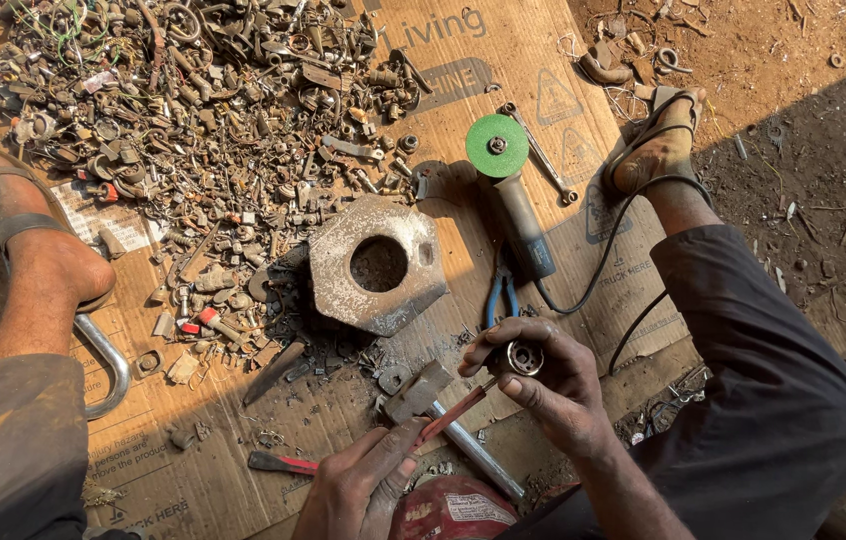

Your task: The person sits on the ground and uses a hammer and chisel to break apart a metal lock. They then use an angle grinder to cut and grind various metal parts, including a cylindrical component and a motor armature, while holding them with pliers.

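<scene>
From the head view, your right hand [553, 385] is closed around a small round metal bearing [523, 357], fingers curled about its rim so its open centre faces up toward you, held in the air just above the cardboard [503, 60] that covers the ground. Your left hand [363, 490] is pinched on the red handle of a thin screwdriver [453, 412], whose shaft slants up to the right until its tip meets the lower edge of the bearing. Just under that tool lies a hammer [423, 392], its blocky metal head to the left of the bearing and its pale handle running down to the right, resting on the cardboard. A red rounded container [453, 508] sits at the bottom edge between your forearms. Above your hands a thick hexagonal metal block [378, 265] with a round hole in its middle lies flat on the cardboard. To its right an angle grinder [513, 190] with a green disc rests with its black cable [603, 260] looping away toward your right foot [658, 150], and blue-handled pliers [503, 298] lie just below the grinder's body. A spanner [540, 153] lies beside the green disc. A wide heap of scrap nuts, bolts and rings [193, 110] spreads over the upper left of the cardboard, reaching close to your left foot [28, 235] in its sandal. A second red-handled tool [283, 463] lies near your left hand.
</scene>
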Tool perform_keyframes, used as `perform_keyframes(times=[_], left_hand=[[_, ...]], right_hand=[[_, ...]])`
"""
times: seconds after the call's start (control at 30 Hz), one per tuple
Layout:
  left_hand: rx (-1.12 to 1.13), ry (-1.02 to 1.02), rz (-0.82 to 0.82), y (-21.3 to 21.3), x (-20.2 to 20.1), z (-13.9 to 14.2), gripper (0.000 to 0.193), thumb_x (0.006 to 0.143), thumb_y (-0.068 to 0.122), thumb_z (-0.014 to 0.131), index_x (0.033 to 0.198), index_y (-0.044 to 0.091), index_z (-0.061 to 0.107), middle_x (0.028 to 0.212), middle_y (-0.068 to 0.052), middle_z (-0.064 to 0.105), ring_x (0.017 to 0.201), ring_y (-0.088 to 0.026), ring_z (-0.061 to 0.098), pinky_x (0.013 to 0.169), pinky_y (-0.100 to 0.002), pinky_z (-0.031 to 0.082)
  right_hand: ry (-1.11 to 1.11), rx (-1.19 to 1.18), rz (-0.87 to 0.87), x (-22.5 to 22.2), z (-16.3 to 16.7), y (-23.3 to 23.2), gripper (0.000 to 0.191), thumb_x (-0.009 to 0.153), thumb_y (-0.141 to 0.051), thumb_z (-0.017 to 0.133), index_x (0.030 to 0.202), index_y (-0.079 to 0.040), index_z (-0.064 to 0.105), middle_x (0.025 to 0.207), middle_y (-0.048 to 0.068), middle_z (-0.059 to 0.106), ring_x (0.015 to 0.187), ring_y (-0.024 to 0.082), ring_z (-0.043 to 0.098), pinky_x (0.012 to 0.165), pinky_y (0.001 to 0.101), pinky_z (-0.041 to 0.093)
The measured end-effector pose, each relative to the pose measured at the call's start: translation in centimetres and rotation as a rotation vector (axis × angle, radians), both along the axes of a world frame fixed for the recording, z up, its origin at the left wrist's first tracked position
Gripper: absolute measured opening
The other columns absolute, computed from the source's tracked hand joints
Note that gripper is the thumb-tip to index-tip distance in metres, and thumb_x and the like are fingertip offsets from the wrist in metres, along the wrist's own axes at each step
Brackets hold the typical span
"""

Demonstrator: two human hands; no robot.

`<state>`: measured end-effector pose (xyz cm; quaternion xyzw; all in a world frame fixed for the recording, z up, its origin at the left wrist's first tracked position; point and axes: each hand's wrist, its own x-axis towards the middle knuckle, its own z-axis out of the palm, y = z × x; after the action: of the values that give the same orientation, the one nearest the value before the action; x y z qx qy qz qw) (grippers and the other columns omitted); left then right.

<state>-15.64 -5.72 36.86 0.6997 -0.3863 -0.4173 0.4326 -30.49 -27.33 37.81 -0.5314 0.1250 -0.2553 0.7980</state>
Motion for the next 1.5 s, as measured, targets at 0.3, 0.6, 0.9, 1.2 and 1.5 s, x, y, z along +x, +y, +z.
perform_keyframes(times=[0.3, 0.6, 0.9, 1.2, 1.5], left_hand=[[0.024, -0.055, 0.016, -0.3, -0.8, -0.2, 0.036, 0.099, 0.020, 0.057, 0.128, 0.003, 0.069, 0.102, -0.017, 0.076, 0.087, -0.029, 0.082, 0.068, -0.042, 0.066], [0.048, -0.113, 0.058, -0.5, -1.3, -0.4, 0.037, 0.096, 0.016, 0.057, 0.128, 0.002, 0.068, 0.100, -0.017, 0.075, 0.083, -0.028, 0.080, 0.062, -0.041, 0.065], [0.004, -0.078, -0.003, -0.6, -1.6, 0.0, 0.033, 0.100, 0.019, 0.056, 0.124, 0.001, 0.070, 0.101, -0.018, 0.074, 0.082, -0.028, 0.080, 0.066, -0.042, 0.064], [0.024, -0.003, -0.079, -0.8, -3.0, -0.4, 0.037, 0.103, 0.026, 0.049, 0.124, 0.000, 0.064, 0.094, -0.021, 0.074, 0.077, -0.034, 0.080, 0.066, -0.050, 0.061], [-0.027, 0.016, 0.151, -3.3, -6.7, -0.6, 0.034, 0.103, 0.020, 0.051, 0.128, -0.002, 0.062, 0.093, -0.028, 0.074, 0.081, -0.041, 0.079, 0.064, -0.050, 0.061]], right_hand=[[0.067, 0.034, -0.049, 0.1, -0.4, 0.6, 0.041, 0.100, -0.014, 0.071, 0.134, 0.004, 0.057, 0.117, 0.023, 0.069, 0.111, 0.030, 0.070, 0.102, 0.0488, 0.060], [-0.021, 0.148, -0.036, 0.4, -1.4, 1.6, 0.036, 0.102, -0.018, 0.073, 0.127, 0.000, 0.056, 0.114, 0.017, 0.062, 0.109, 0.026, 0.066, 0.098, 0.0461, 0.057], [0.037, -0.054, 0.024, 0.5, -0.4, 0.3, 0.029, 0.100, -0.033, 0.075, 0.106, -0.008, 0.062, 0.085, 0.007, 0.067, 0.087, 0.020, 0.072, 0.116, 0.0528, 0.052], [0.016, 0.155, 0.006, 1.2, -0.6, 1.2, 0.029, 0.094, -0.023, 0.082, 0.082, -0.007, 0.060, 0.061, 0.006, 0.061, 0.053, 0.019, 0.065, 0.081, 0.0465, 0.062], [0.011, 0.637, -0.307, 3.4, -0.9, 3.7, 0.035, 0.103, -0.016, 0.074, 0.075, -0.006, 0.057, 0.053, -0.004, 0.047, 0.043, 0.009, 0.051, 0.065, 0.0376, 0.057]])
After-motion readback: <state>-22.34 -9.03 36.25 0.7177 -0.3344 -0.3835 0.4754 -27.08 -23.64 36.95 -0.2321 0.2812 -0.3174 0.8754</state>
